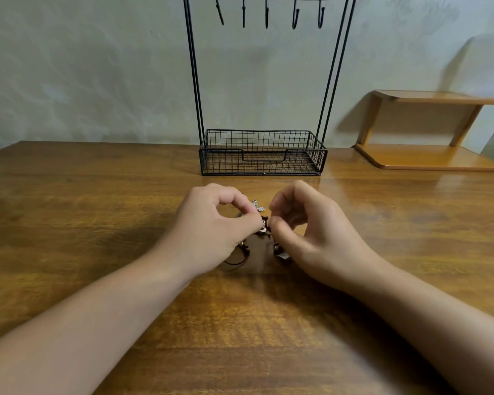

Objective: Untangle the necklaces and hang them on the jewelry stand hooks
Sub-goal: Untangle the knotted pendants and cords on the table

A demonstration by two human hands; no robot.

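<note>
We work at the table [97, 223]. The necklaces [261, 228] lie on it between our left hand [214, 226] and right hand [311, 232]. Behind them stands the jewelry stand [261, 153], hooks [268, 12] overhead. The shelf [428, 129] sits to its right.

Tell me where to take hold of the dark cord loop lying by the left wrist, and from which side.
Take the dark cord loop at its outer curve, on the side nearest the person, coming from above with a thumb-and-finger pinch. That stretch lies flat and bare on the wooden table, while the far end runs under the left hand into the tangle, probably too knotted for a clean grip.
</note>
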